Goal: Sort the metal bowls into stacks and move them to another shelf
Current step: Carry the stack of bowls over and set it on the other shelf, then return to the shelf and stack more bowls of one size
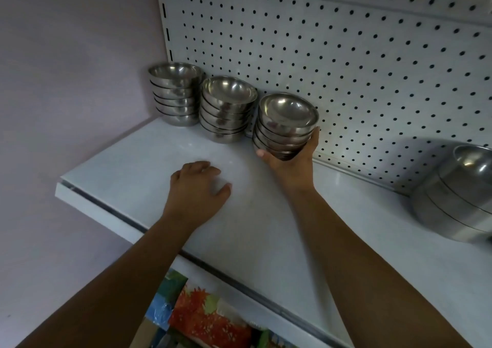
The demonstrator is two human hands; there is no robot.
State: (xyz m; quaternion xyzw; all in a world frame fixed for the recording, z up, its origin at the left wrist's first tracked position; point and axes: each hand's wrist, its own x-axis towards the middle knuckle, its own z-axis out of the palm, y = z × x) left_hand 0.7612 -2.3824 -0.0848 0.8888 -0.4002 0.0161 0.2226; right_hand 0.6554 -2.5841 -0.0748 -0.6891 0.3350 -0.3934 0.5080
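Three stacks of small metal bowls stand in a row at the back of a white shelf (149, 188). The left stack (174, 94) is in the corner, the middle stack (226, 110) beside it. My right hand (291, 158) grips the right stack (286, 124) from below and the side, thumb at its left, fingers up its right side; the stack leans slightly. My left hand (197, 188) rests on the shelf in front of the middle stack, fingers loosely bent, holding nothing.
A white pegboard (346, 68) backs the shelf. A stack of larger metal pans (458, 196) stands at the right. A pale wall closes the left side. Colourful packages (202, 315) lie on the shelf below the front edge.
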